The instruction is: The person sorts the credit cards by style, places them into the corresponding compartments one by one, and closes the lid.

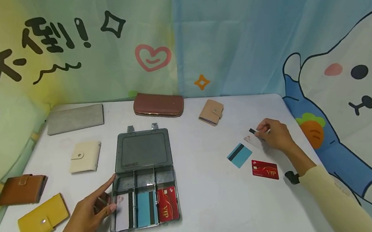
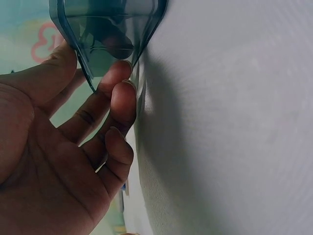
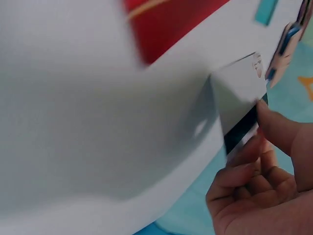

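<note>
In the head view, my left hand (image 1: pixel 84 215) holds the left side of a grey see-through plastic box (image 1: pixel 177 192), thumb on its rim. The left wrist view shows fingertips (image 2: pixel 122 100) against the box wall (image 2: pixel 112 29). The lid (image 1: pixel 144 148) lies back. In the front compartments are a white card (image 1: pixel 122 209), a blue card (image 1: pixel 143 209) and a red VIP card (image 1: pixel 168 205). At the right, my right hand (image 1: pixel 274 134) pinches a white card with a black stripe (image 3: pixel 239 93), tilted. Near it lie a blue striped card (image 1: pixel 239 155) and a red VIP card (image 1: pixel 264 169).
Along the back lie a grey wallet (image 1: pixel 75 119), a brown zip wallet (image 1: pixel 158 104) and a beige snap wallet (image 1: pixel 211 112). Towards the left are a cream wallet (image 1: pixel 84 157), a brown wallet (image 1: pixel 21 190) and a yellow wallet (image 1: pixel 43 218). A printed curtain (image 1: pixel 231 31) hangs behind the white table.
</note>
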`<state>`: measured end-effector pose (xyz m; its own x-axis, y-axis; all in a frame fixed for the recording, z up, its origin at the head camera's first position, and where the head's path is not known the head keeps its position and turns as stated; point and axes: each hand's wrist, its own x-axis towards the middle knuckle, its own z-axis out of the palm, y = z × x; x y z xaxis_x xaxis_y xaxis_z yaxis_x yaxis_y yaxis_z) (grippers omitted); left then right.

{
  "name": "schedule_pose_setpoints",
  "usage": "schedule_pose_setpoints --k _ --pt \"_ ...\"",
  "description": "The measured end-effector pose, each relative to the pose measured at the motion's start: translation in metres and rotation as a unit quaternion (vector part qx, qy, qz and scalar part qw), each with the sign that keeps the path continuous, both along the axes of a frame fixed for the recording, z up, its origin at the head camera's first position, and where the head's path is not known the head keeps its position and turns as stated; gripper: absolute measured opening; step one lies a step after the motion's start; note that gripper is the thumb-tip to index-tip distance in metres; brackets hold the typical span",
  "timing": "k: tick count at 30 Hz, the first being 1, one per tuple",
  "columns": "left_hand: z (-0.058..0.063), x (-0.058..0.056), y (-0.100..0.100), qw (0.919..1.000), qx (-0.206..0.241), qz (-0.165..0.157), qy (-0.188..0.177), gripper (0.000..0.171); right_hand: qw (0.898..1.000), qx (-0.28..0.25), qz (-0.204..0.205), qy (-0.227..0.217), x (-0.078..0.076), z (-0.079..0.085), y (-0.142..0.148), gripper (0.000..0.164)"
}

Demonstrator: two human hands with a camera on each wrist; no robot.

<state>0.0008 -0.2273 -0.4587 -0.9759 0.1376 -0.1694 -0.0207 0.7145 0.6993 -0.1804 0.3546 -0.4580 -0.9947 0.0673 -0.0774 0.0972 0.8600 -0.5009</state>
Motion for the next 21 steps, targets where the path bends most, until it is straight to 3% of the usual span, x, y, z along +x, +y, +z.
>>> schedule_pose_setpoints --k 4,8,14,21 --pt "0.0 0.001 0.0 1.0 0.0 0.001 0.0 0.083 0.997 -0.02 0.049 0.061 0.005 0.006 -0.019 0.024" --pt "-0.001 0.001 0.0 1.0 0.003 0.001 0.005 0.083 0.991 -0.065 0.082 0.078 0.013 0.017 -0.044 0.036" --pt "-0.001 0.002 0.0 1.0 0.003 0.0 0.009 0.082 0.981 -0.145 0.126 0.034 0.028 0.028 -0.089 0.034" --pt "-0.001 0.002 0.001 1.0 0.001 0.002 0.004 0.083 0.951 -0.243 0.19 -0.027 0.049 0.026 -0.15 0.027"
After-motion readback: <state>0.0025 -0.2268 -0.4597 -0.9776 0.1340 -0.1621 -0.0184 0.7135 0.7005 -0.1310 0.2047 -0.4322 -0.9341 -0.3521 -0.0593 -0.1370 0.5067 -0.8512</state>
